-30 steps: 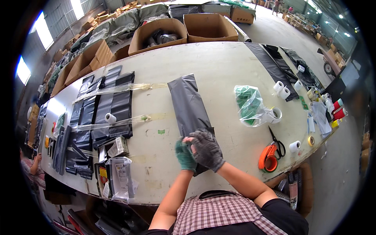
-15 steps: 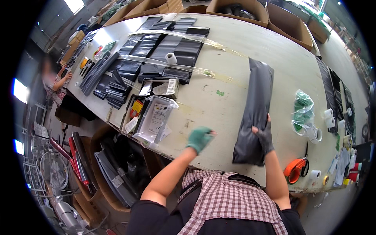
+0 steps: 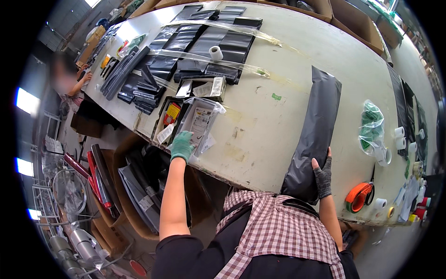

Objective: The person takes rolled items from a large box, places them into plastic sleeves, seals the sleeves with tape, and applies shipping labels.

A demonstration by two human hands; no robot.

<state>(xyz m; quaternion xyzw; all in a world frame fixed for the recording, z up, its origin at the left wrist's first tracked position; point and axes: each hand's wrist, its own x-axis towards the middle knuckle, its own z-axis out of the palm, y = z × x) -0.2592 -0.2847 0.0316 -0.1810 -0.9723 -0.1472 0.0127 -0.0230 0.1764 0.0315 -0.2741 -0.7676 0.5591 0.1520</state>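
Observation:
A long, dark grey plastic-wrapped package lies on the table in front of me, its near end against my apron. My right hand, in a grey fingerless glove, grips its right edge near that end, thumb on top. At the table's front edge, my left hand, in a green fingerless glove, reaches to the near side of a plastic-lined tray holding a white printed label sheet. Its fingers look loosely extended, with nothing visible in them. Next to the tray stands an open box with a red-and-yellow packet.
Flat black plastic bags and a white roll cover the far left. Rightward lie a bagged green bundle, orange tape, scissors and white rolls. A carton of dark rolls stands below. Another person works at left.
My left hand has swung left to the plastic-lined tray. The package has slid toward me, with my right hand still on it. The whole view has shifted slightly.

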